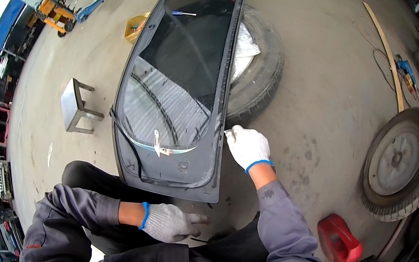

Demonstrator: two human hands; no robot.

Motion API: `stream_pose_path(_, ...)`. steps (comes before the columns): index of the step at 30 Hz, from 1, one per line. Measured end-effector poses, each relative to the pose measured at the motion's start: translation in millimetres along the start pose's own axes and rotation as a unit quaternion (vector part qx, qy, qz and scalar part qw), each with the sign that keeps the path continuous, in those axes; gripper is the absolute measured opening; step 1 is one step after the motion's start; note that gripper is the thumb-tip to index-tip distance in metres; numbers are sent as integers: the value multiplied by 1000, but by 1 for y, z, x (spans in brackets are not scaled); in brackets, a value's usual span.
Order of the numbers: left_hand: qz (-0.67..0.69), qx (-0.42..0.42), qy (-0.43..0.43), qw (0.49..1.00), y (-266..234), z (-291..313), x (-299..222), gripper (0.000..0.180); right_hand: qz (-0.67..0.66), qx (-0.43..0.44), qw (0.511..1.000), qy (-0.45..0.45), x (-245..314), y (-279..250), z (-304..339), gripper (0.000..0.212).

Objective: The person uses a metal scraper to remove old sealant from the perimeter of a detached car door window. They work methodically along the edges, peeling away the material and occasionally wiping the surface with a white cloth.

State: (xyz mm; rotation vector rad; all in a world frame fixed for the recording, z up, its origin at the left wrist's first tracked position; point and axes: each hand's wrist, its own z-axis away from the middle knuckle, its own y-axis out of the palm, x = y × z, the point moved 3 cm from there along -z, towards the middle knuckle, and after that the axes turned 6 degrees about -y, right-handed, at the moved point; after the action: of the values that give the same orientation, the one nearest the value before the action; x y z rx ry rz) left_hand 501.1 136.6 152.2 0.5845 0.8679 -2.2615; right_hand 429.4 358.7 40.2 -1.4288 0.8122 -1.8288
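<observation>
A long dark panel with a glass window [180, 73], like a vehicle's tailgate or door, lies in front of me, its far part over a tyre [266, 69]. My right hand [248, 146], in a white knit glove, is at the panel's right edge. Its fingers are pinched; a small pale bit shows at the tips, too small to name. My left hand [171, 223], gloved too, hovers over my lap below the panel's near edge, fingers stretched out and holding nothing. A black rubber strip [130, 144] runs along the panel's near left side. On the glass lie a small white tool [157, 143] and a blue-handled screwdriver [184, 14].
Left of the panel stand a metal stool [78, 107] and a yellow bin [134, 26]. To the right are a wheel [398, 160], a red jug [339, 243] and a wooden strip [386, 54]. An orange wheeled machine [54, 14] stands at far left.
</observation>
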Motion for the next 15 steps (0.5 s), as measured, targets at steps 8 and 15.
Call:
stream_pose_path(8,-134,-223,-105,960,-11,-2,30,35,53,-5,999,0,7,-2,-14,37)
stream_pose_path(15,-153,-319,-218,909,-27,-13,49,39,61,37,997,-16,12,-7,-14,37)
